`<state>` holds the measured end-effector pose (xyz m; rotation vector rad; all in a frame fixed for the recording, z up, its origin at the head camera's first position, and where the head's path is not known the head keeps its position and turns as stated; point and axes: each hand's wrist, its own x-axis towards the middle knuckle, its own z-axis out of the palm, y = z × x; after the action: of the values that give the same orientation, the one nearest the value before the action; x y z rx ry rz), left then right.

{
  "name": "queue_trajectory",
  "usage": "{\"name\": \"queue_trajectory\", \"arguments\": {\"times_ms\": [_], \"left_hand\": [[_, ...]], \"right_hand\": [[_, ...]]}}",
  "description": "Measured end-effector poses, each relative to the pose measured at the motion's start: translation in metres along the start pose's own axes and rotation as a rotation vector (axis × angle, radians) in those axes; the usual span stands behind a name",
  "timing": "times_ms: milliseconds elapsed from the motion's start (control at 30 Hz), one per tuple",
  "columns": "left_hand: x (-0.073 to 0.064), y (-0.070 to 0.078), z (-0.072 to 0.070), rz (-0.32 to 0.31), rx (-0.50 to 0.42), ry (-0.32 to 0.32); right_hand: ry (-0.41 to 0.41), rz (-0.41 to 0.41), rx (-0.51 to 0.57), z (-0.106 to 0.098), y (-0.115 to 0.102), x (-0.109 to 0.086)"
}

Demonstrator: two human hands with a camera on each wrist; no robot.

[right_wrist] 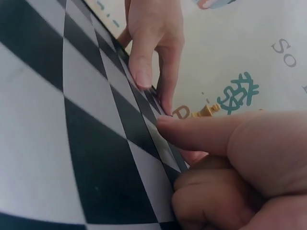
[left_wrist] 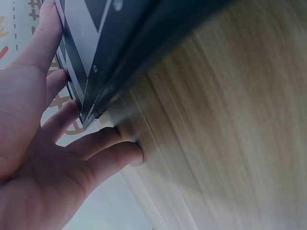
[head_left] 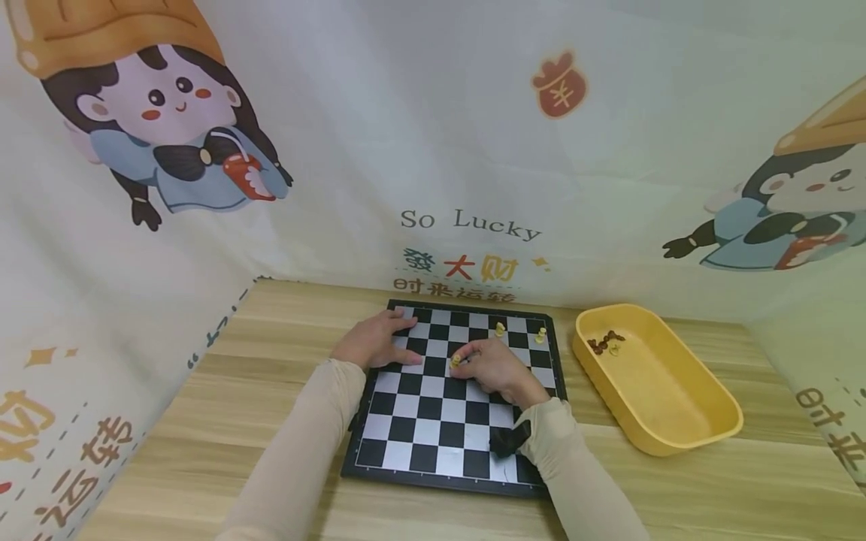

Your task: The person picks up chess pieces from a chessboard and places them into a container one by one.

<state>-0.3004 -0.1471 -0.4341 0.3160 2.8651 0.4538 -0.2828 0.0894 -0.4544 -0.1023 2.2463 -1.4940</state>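
A black-and-white chessboard [head_left: 426,431] lies flat on the wooden table. My right hand [head_left: 499,370], over the board's middle, pinches a small golden chess piece [head_left: 456,361] between thumb and fingers. In the right wrist view the top of that chess piece [right_wrist: 207,110] shows above the thumb, while the rest is hidden. My left hand [head_left: 375,340] rests at the board's left edge, its fingers spread and the thumb lying over the squares. Some of the left fingers [left_wrist: 117,158] reach past the board's edge in the left wrist view. Two more golden pieces stand near the far right, one knight-like piece [head_left: 500,329] and another piece [head_left: 540,336].
To the right of the board is a yellow plastic basket [head_left: 704,432]. Several dark brown pieces [head_left: 605,342] and a golden piece [head_left: 614,349] lie at its far end. A printed cloth [head_left: 473,150] hangs behind the table. A black device [head_left: 509,440] sits at my right wrist.
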Motion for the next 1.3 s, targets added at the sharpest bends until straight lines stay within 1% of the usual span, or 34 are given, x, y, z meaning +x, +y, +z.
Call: {"name": "queue_trajectory", "arguments": {"times_ms": [100, 167, 367, 633, 800, 967, 1167, 1300], "left_hand": [[0.0, 0.0, 0.001, -0.008, -0.002, 0.001], [0.0, 0.001, 0.002, -0.001, 0.004, 0.006], [0.0, 0.003, 0.001, 0.01, 0.004, 0.011], [0.0, 0.0, 0.0, 0.008, -0.005, 0.013], [-0.001, 0.0, 0.0, 0.013, -0.007, 0.01], [0.0, -0.001, 0.0, 0.016, -0.002, 0.007], [0.002, -0.001, 0.002, 0.002, -0.013, 0.0], [0.002, -0.002, 0.003, -0.002, -0.017, 0.002]], "right_hand": [[0.03, -0.018, -0.022, 0.001, 0.002, -0.002], [0.041, -0.026, -0.028, 0.0, 0.003, -0.004], [0.048, -0.026, -0.054, -0.005, 0.001, -0.01], [0.102, -0.036, -0.184, -0.02, -0.01, -0.019], [0.115, -0.041, -0.24, -0.028, -0.014, -0.026], [0.098, -0.061, -0.253, -0.039, -0.015, -0.031], [0.042, -0.096, -0.306, -0.056, -0.016, -0.036], [0.008, -0.09, -0.28, -0.066, -0.018, -0.039]]}}
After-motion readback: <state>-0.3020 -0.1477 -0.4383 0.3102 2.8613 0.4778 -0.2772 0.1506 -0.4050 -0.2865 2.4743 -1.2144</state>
